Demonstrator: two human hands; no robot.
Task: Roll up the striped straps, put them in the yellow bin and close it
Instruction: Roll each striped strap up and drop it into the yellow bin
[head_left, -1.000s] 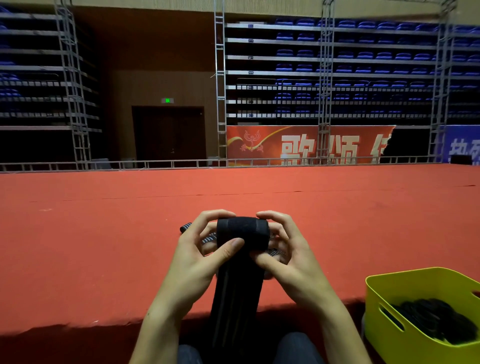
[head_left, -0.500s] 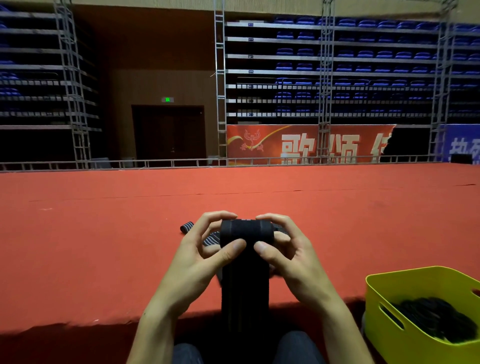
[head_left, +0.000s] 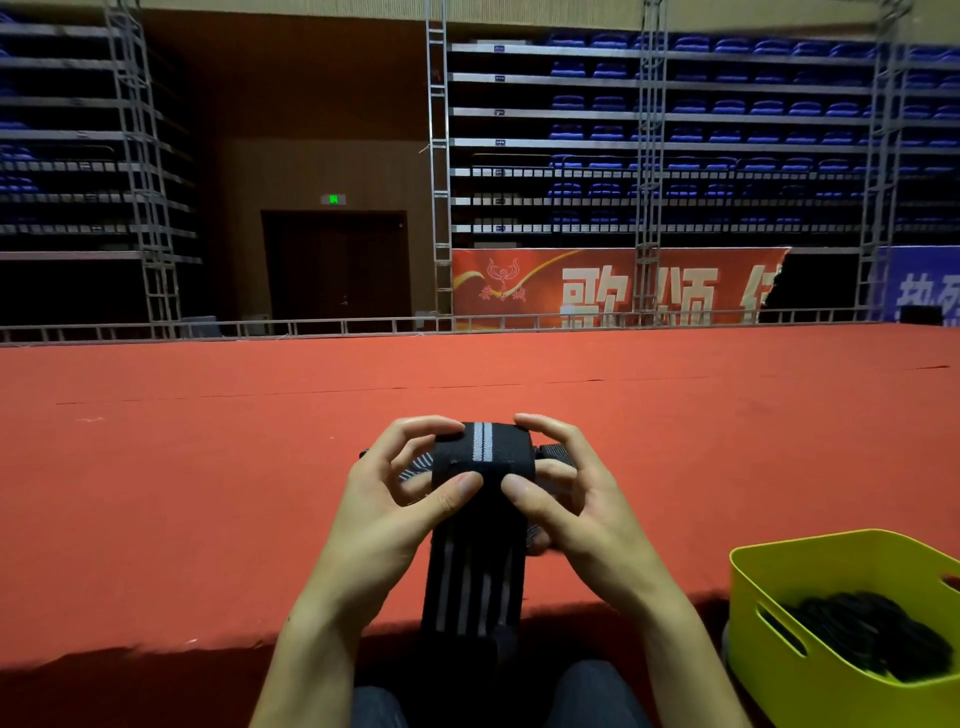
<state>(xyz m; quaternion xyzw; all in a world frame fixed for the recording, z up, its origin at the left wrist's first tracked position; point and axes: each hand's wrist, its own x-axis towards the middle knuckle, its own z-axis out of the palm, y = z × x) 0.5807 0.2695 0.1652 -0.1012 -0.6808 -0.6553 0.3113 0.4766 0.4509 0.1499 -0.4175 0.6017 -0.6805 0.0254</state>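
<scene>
Rolling a strap at the stage's near edge

My left hand (head_left: 384, 514) and right hand (head_left: 582, 509) pinch the strap (head_left: 480, 470) roll; its tail hangs down. Yellow bin (head_left: 810, 675), bottom right, holds what look like rolled straps.

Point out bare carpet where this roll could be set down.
Bare red carpet lies left of the left hand, and between the right hand and yellow bin. Behind the strap, more straps crowd it.

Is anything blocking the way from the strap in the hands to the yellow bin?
Nothing visible does. The strap is held over the red carpet edge, and the yellow bin sits open-topped to the right, with dark rolls already inside and no lid in view.
</scene>
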